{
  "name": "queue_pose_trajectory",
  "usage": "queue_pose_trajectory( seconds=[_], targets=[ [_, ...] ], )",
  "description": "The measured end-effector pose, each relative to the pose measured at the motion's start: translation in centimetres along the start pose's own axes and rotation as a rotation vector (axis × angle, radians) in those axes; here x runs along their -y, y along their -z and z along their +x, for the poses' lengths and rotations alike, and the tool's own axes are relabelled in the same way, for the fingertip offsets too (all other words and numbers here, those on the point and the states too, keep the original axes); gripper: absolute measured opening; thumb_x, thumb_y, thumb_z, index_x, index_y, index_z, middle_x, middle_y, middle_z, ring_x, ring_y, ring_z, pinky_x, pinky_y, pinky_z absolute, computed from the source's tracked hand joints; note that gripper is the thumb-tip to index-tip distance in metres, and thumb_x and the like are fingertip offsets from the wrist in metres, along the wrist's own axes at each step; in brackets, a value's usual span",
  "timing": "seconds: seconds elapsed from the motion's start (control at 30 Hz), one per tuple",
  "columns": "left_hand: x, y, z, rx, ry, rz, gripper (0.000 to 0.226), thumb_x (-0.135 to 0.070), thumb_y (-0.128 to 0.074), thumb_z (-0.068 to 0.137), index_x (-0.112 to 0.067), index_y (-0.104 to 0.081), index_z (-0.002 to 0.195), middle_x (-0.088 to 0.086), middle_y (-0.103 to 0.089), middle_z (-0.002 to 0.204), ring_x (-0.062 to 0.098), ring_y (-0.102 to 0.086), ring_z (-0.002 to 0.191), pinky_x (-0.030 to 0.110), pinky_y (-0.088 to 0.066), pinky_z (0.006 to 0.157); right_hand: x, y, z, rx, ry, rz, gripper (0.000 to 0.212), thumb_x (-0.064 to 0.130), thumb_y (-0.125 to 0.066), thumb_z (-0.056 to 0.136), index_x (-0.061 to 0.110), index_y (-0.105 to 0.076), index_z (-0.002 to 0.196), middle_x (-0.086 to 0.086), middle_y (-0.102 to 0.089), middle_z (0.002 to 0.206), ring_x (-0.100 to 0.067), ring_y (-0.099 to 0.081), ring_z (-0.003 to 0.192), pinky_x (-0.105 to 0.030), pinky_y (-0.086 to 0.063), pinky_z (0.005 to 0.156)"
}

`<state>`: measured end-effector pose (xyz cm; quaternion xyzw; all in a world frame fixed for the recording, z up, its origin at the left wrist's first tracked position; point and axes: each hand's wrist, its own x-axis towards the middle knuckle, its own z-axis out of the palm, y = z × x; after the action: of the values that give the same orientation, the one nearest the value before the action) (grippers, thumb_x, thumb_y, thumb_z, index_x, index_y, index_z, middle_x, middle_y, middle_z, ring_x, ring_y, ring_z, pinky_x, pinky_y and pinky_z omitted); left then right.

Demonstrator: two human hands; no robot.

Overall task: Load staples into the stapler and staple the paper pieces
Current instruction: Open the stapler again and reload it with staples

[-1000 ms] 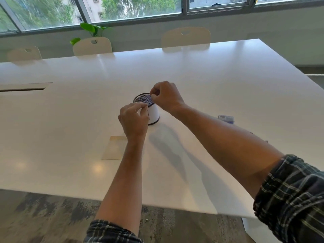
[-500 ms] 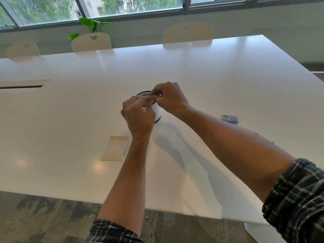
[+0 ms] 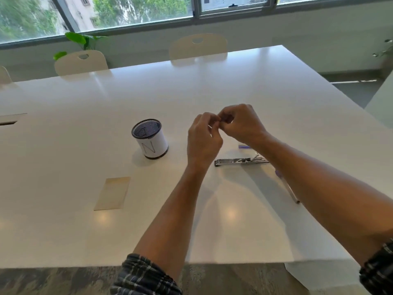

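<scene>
While both hands (image 3: pixel 221 124) pinch sth tiny, mesh cup (image 3: pixel 150 138) holds unclear contents.

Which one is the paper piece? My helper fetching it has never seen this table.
On the white table, look left of the left hand, nearer the table's front edge than the mesh cup. The paper piece lies flat: a tan rectangle, the only flat thing there.

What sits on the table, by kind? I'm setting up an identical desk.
Mesh cup: 1
Paper piece: 1
Opened stapler: 1
Staple box: 1
Total: 4; anything pinched between the hands is too small to tell.
</scene>
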<state>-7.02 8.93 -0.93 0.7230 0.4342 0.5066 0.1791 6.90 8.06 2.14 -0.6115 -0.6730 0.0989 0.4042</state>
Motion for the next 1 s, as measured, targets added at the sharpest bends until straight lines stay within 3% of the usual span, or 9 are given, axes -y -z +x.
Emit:
queue_pose_trajectory(
  seconds=[0.07,0.17,0.3,0.37,0.47,0.63,0.8,0.93,1.0],
  targets=[
    [-0.3,-1.8,-0.1,0.104,-0.001,0.008,0.015,-0.001,-0.063,0.088,-0.012,-0.067,0.097,0.001,-0.065,0.096,0.015,-0.064,0.076,0.037,-0.055,0.075,-1.9,1.4,-0.8,0.05,-0.05,-0.057,0.013,0.008,-0.075,0.078,0.015,-0.083,0.086,-0.001,-0.073,0.068,-0.009,-0.063,0.06,-0.03,-0.053,0.066],
    [-0.4,-4.2,-0.4,0.303,-0.004,0.044,0.015,-0.009,-0.07,0.09,-0.016,-0.069,0.104,0.0,-0.065,0.105,0.015,-0.065,0.081,0.038,-0.057,0.079,-4.9,3.1,-2.1,0.106,-0.118,-0.099,0.012,0.007,-0.077,0.081,0.012,-0.084,0.089,-0.005,-0.077,0.074,-0.022,-0.071,0.071,-0.038,-0.059,0.072],
    [0.3,-6.3,-0.9,0.525,-0.034,0.21,0.036,-0.014,-0.072,0.089,-0.018,-0.069,0.125,0.003,-0.062,0.129,0.025,-0.058,0.115,0.034,-0.049,0.1,-8.5,4.4,-3.8,0.126,-0.186,-0.116,0.013,0.016,-0.081,0.085,0.014,-0.081,0.098,0.002,-0.075,0.083,-0.006,-0.067,0.074,-0.034,-0.06,0.078],
    [0.7,-6.8,-1.2,0.587,-0.019,0.312,0.043,-0.017,-0.07,0.09,-0.02,-0.067,0.132,0.003,-0.06,0.136,0.031,-0.049,0.125,0.034,-0.04,0.104,-9.9,4.6,-4.4,0.144,-0.216,-0.12,0.015,0.023,-0.081,0.087,0.015,-0.08,0.1,0.004,-0.071,0.086,-0.001,-0.063,0.076,-0.029,-0.057,0.073],
    [1.2,-7.3,-1.4,0.6,0.005,0.316,0.039,-0.015,-0.066,0.092,-0.019,-0.068,0.131,0.003,-0.062,0.132,0.033,-0.046,0.123,0.033,-0.037,0.103,-11.3,4.3,-5.4,0.205,-0.249,-0.1,0.023,0.028,-0.082,0.086,0.017,-0.079,0.106,0.006,-0.068,0.091,-0.003,-0.063,0.078,-0.021,-0.05,0.069],
    [0.8,-7.5,-1.3,0.582,0.028,0.243,0.031,-0.005,-0.07,0.089,-0.011,-0.075,0.12,0.007,-0.064,0.113,0.026,-0.065,0.101,0.034,-0.052,0.092,-11.9,3.7,-6.1,0.184,-0.252,-0.031,0.032,0.02,-0.083,0.083,0.016,-0.078,0.115,0.002,-0.069,0.1,-0.012,-0.068,0.086,-0.029,-0.059,0.082],
    [0.6,-7.3,-1.4,0.537,0.001,0.304,0.031,-0.003,-0.069,0.085,-0.013,-0.077,0.113,0.006,-0.064,0.105,0.025,-0.066,0.093,0.038,-0.056,0.086,-12.2,3.5,-6.5,0.171,-0.237,0.024,0.031,0.017,-0.085,0.083,0.017,-0.077,0.113,0.002,-0.071,0.095,-0.006,-0.067,0.081,-0.011,-0.053,0.066],
    [0.8,-6.9,-1.6,0.515,-0.01,0.301,0.032,-0.001,-0.07,0.084,-0.012,-0.077,0.113,0.004,-0.064,0.102,0.022,-0.064,0.091,0.035,-0.055,0.083,-12.3,3.9,-6.7,0.145,-0.258,0.045,0.027,0.016,-0.087,0.08,0.017,-0.078,0.106,0.005,-0.074,0.087,-0.003,-0.067,0.077,-0.015,-0.053,0.07],
    [1.0,-6.8,-1.7,0.512,0.003,0.286,0.033,0.0,-0.07,0.084,-0.012,-0.077,0.113,0.003,-0.064,0.102,0.019,-0.062,0.091,0.031,-0.054,0.084,-12.4,4.0,-6.9,0.141,-0.258,0.05,0.028,0.017,-0.088,0.08,0.015,-0.078,0.106,0.005,-0.074,0.088,-0.001,-0.068,0.079,-0.01,-0.051,0.072]
  ],
)
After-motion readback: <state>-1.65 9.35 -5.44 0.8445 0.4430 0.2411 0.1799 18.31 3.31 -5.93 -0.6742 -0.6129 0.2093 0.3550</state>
